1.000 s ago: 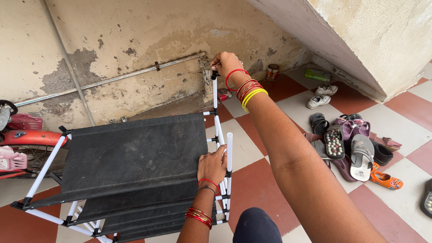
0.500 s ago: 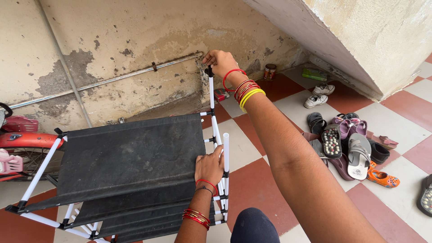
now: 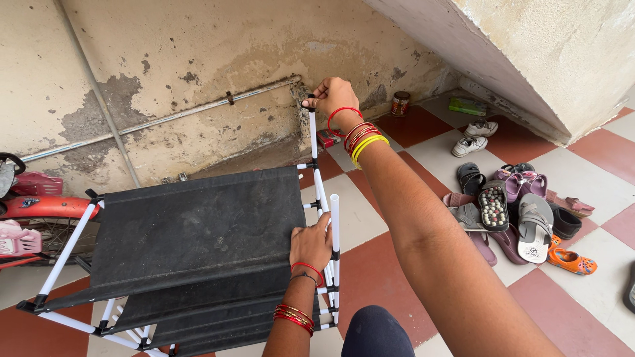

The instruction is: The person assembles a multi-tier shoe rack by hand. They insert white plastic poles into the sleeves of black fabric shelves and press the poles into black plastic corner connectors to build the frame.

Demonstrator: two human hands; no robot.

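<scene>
Overhead, head view: small round tin (image 3: 399,104) with pale label against stained wall base; flat green packet (image 3: 467,106) in corner under sloped concrete. Right hand (image 3: 333,94) pinched closed on black connector (image 3: 309,101) atop upright white tube (image 3: 313,135). Left hand (image 3: 312,242) curled around nearer white tube (image 3: 335,225) at edge of shoe rack (image 3: 192,231); black fabric shelves, dusty, sagging. Rack stands on red-white checked tiles beside sandal pile (image 3: 516,215).
</scene>
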